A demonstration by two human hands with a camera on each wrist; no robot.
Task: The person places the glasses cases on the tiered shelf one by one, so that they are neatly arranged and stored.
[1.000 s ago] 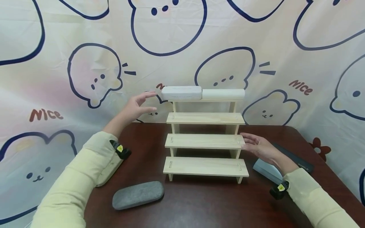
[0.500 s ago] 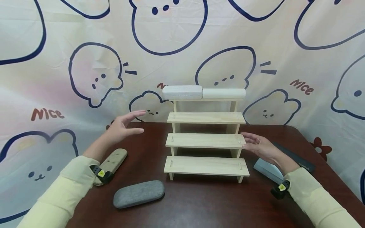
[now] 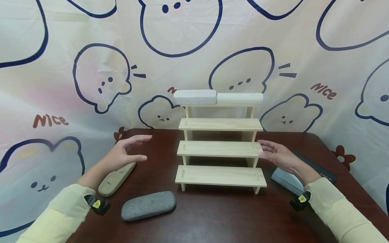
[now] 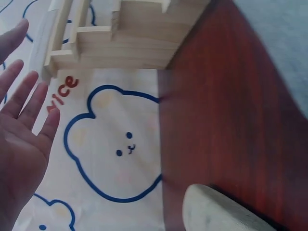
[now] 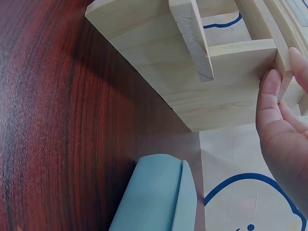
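Observation:
A stepped wooden display rack (image 3: 219, 148) with pale shelves stands on the table. My right hand (image 3: 279, 157) is at the right end of its second shelf from the bottom; the right wrist view shows thumb and fingers (image 5: 271, 84) pinching that board's end. My left hand (image 3: 121, 155) hovers left of the rack, fingers apart and holding nothing. Nearest below it lies a beige glasses case (image 3: 117, 180), partly hidden by the wrist. On the top shelf a white glasses case (image 3: 195, 97) sits beside a cream case (image 3: 240, 98).
A grey glasses case (image 3: 149, 206) lies in front of the rack, to the left. At the right, a light blue case (image 3: 287, 180) and a dark case (image 3: 316, 167) lie partly behind my right forearm. A patterned cloth (image 3: 170, 74) hangs behind the dark red table (image 3: 218, 216).
My left hand has moved down and left, away from the white glasses case on the top shelf. My right hand stays at the same shelf end.

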